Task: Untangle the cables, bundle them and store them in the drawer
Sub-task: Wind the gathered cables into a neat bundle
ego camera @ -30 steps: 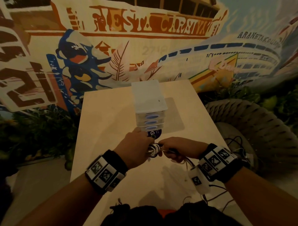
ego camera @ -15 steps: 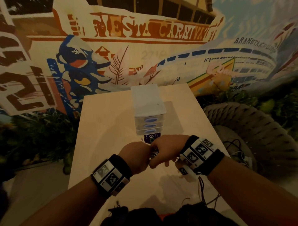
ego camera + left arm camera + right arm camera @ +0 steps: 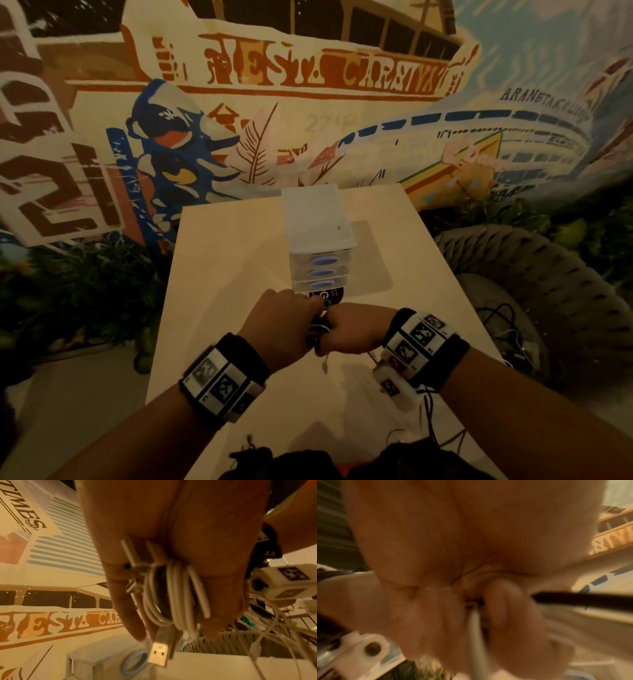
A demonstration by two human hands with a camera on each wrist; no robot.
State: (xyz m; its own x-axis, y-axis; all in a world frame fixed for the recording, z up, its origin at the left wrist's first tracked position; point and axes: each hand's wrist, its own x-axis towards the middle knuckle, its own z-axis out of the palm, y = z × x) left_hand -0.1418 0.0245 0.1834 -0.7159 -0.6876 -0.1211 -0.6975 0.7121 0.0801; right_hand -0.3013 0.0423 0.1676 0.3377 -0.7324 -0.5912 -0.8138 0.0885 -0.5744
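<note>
Looks like a café or lounge-type hangout, not a home or lab. Big hand-painted wall mural (image 3: 308, 113) with orange lettering, a blue figure and a white domed building fills the back wall. Green leafy plants (image 3: 85, 294) line its base. Pale wooden rectangular table (image 3: 222, 274) carries a small white plastic drawer unit (image 3: 317, 236). Round woven rope seat (image 3: 534, 294) stands beside the table. Dim warm lighting.

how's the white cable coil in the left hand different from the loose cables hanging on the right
The white cable coil is wound in tight, even loops; the loose cables trail in open, crossing strands. The left hand grips the coil, with a USB plug hanging below it; what holds the loose cables is not visible. The coil looks thicker, the loose strands thinner. Both are pale cables.
</note>
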